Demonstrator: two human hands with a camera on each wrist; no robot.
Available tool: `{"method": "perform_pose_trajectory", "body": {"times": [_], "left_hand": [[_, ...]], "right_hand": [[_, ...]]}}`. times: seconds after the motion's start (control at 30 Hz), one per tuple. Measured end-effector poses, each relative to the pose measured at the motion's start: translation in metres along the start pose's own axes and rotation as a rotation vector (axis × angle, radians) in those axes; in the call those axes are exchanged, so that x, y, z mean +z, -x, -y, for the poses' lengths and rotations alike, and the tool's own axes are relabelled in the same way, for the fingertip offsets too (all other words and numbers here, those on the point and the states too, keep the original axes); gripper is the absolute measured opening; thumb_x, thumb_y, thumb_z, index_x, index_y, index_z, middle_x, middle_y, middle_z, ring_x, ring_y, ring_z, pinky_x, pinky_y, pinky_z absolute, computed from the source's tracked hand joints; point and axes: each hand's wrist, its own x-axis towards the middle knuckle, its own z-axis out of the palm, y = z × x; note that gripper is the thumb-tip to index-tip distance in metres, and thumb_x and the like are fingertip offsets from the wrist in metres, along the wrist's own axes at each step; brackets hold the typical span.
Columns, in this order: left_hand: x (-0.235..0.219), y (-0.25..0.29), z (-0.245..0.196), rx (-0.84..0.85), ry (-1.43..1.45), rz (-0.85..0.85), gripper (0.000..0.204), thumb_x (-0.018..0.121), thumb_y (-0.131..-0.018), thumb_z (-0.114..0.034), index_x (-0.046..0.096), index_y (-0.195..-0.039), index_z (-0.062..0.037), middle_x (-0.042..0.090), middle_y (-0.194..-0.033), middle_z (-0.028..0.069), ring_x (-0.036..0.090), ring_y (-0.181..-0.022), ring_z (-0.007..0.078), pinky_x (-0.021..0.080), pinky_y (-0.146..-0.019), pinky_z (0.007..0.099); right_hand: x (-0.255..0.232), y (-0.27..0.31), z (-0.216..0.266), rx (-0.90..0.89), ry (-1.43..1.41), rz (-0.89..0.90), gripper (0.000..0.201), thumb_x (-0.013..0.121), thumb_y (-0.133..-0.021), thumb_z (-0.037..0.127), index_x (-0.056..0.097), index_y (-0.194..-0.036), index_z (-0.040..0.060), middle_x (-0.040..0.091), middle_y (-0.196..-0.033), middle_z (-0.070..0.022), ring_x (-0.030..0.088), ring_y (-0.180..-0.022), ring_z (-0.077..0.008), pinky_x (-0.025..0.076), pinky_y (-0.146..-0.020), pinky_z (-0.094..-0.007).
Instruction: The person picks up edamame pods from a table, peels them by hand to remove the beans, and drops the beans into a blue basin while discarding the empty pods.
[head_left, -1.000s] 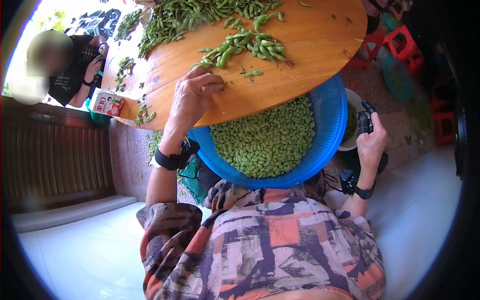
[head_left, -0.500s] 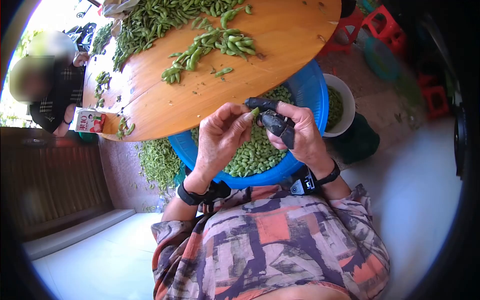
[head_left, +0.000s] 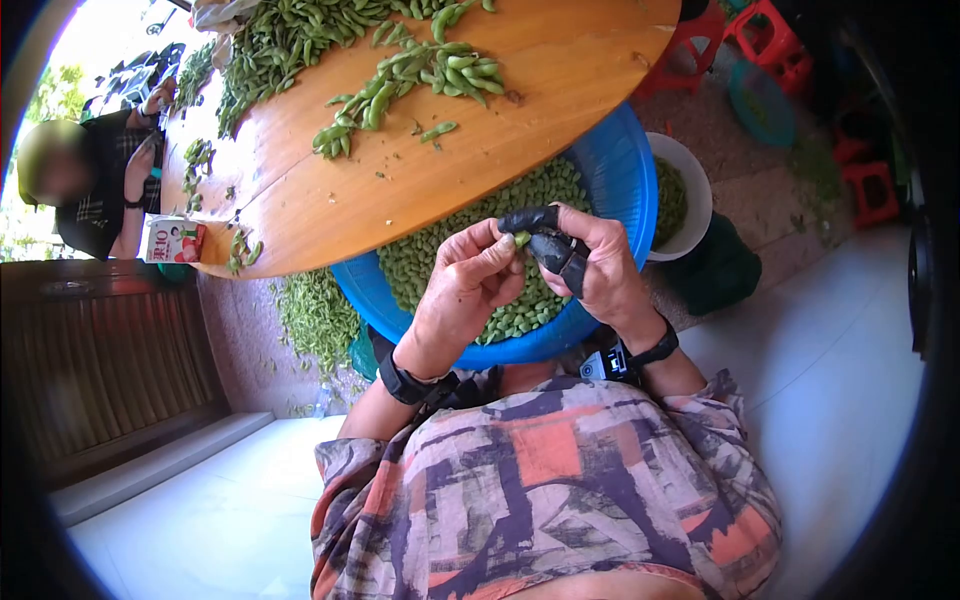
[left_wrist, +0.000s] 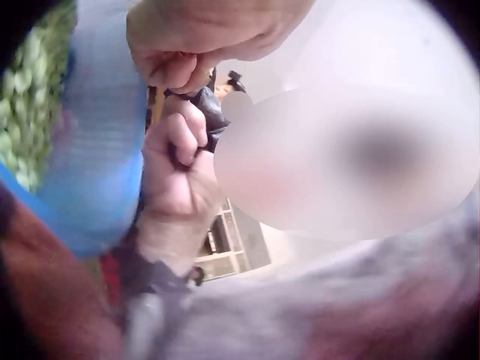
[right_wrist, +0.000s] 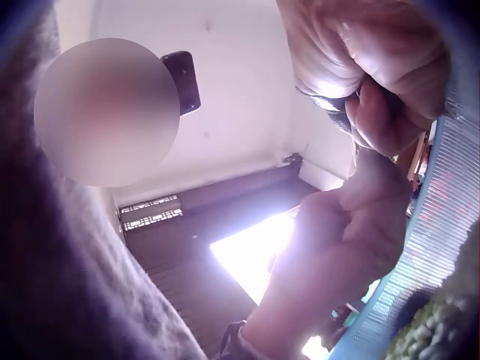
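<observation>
Over the blue basin point(head_left: 648, 190) both hands meet at a small green soybean pod point(head_left: 521, 240). Finger and thumb of my left hand point(head_left: 462, 290) pinch one end of it. At its other end, the black-covered thumb and forefinger of my right hand point(head_left: 605, 262) grip it. Shelled green beans point(head_left: 425, 262) fill much of the basin below. In the left wrist view the right hand point(left_wrist: 176, 176) appears below the left one. The right wrist view shows the left hand point(right_wrist: 341, 232) from underneath, its fingers curled; the pod is hidden there.
On the wooden table point(head_left: 300, 205) lie a large heap of pods point(head_left: 290, 50), a smaller pile point(head_left: 400, 85) and a drink carton point(head_left: 175, 240). A white bucket point(head_left: 700, 205) stands right of the basin. Pods and husks point(head_left: 315, 320) litter the floor. Another person point(head_left: 100, 190) sits across.
My left hand has come back from the small pile on the table with a pod. My right hand has moved in from the right, and both now hold the pod above the basin.
</observation>
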Motion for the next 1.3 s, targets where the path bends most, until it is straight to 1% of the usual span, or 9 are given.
{"method": "perform_pose_trajectory", "body": {"times": [0.2, 0.27, 0.4, 0.5, 0.77, 0.93, 1.0, 1.07, 1.3], "left_hand": [[0.000, 0.007, -0.001, 0.013, -0.244, -0.012, 0.009, 0.058, -0.096, -0.011, 0.059, -0.092, -0.0036, 0.058, -0.072, 0.0014, 0.047, -0.053, 0.0090, 0.035, -0.048, 0.0219], [-0.007, 0.009, 0.001, 0.221, -0.860, -0.126, 0.008, 0.056, -0.094, -0.007, 0.055, -0.089, -0.0022, 0.056, -0.069, -0.0009, 0.046, -0.053, 0.0074, 0.036, -0.049, 0.0217], [-0.012, 0.006, -0.003, 0.590, -1.300, -0.163, 0.005, 0.052, -0.089, -0.003, 0.050, -0.085, -0.0015, 0.048, -0.066, -0.0033, 0.044, -0.056, 0.0054, 0.037, -0.050, 0.0230], [-0.015, 0.006, -0.001, 0.538, -1.232, -0.172, 0.007, 0.050, -0.091, -0.004, 0.049, -0.085, -0.0025, 0.046, -0.066, -0.0030, 0.044, -0.057, 0.0055, 0.037, -0.051, 0.0231], [-0.013, 0.009, 0.001, 0.305, -0.782, -0.120, 0.009, 0.046, -0.097, -0.007, 0.048, -0.089, -0.0039, 0.044, -0.068, -0.0024, 0.044, -0.056, 0.0062, 0.036, -0.051, 0.0213], [0.001, 0.010, 0.001, 0.190, -0.663, -0.128, 0.011, 0.054, -0.099, -0.011, 0.054, -0.092, -0.0015, 0.051, -0.069, -0.0016, 0.048, -0.056, 0.0058, 0.037, -0.051, 0.0198], [0.003, 0.007, 0.009, 0.240, -0.615, -0.070, 0.009, 0.055, -0.098, -0.008, 0.058, -0.102, -0.0001, 0.056, -0.072, 0.0000, 0.050, -0.058, 0.0057, 0.039, -0.051, 0.0200], [0.018, 0.004, 0.000, 0.238, -0.556, -0.057, 0.010, 0.053, -0.094, -0.002, 0.059, -0.100, 0.0032, 0.059, -0.070, 0.0006, 0.052, -0.061, 0.0054, 0.044, -0.054, 0.0230], [0.049, -0.016, -0.060, 0.688, -1.255, 0.237, 0.039, 0.059, -0.080, 0.008, 0.057, -0.118, -0.0007, 0.063, -0.099, 0.0123, 0.063, -0.080, 0.0225, 0.052, -0.068, 0.0315]], "right_hand": [[-0.003, -0.001, -0.015, -0.498, 0.679, -0.109, 0.027, 0.053, -0.074, -0.005, 0.062, -0.100, -0.0030, 0.051, -0.077, -0.0136, 0.055, -0.068, -0.0289, 0.044, -0.060, -0.0375], [-0.005, 0.002, -0.007, -0.444, 0.722, -0.149, 0.036, 0.054, -0.072, -0.008, 0.062, -0.107, -0.0028, 0.052, -0.081, -0.0185, 0.054, -0.072, -0.0383, 0.045, -0.063, -0.0403], [-0.020, 0.008, 0.002, -0.305, 0.662, -0.233, 0.035, 0.057, -0.082, -0.002, 0.062, -0.117, -0.0002, 0.054, -0.080, -0.0147, 0.056, -0.068, -0.0273, 0.045, -0.063, -0.0345], [-0.022, 0.009, -0.003, -0.237, 0.674, -0.176, 0.032, 0.061, -0.088, 0.005, 0.063, -0.120, 0.0016, 0.061, -0.087, -0.0082, 0.056, -0.077, -0.0121, 0.046, -0.069, -0.0268], [0.000, -0.011, -0.024, -0.377, 0.788, -0.192, 0.032, 0.068, -0.086, 0.012, 0.063, -0.115, 0.0009, 0.057, -0.082, -0.0120, 0.054, -0.070, -0.0229, 0.046, -0.068, -0.0311], [-0.008, -0.001, -0.004, -0.224, 0.538, -0.101, 0.035, 0.068, -0.088, 0.016, 0.064, -0.120, 0.0030, 0.055, -0.082, -0.0023, 0.054, -0.073, -0.0109, 0.045, -0.068, -0.0273], [-0.003, -0.004, -0.013, -0.318, 0.447, -0.111, 0.035, 0.065, -0.090, 0.017, 0.063, -0.122, 0.0033, 0.054, -0.085, 0.0031, 0.051, -0.074, -0.0033, 0.043, -0.064, -0.0214], [0.006, -0.002, -0.002, -0.184, 0.416, -0.201, 0.032, 0.062, -0.088, 0.013, 0.063, -0.117, -0.0014, 0.059, -0.089, -0.0116, 0.060, -0.079, -0.0197, 0.047, -0.072, -0.0314], [-0.041, -0.011, 0.006, -0.378, 0.245, -0.587, 0.010, 0.055, -0.095, 0.010, 0.063, -0.095, 0.0050, 0.058, -0.074, 0.0021, 0.050, -0.059, -0.0034, 0.040, -0.051, -0.0202]]}}
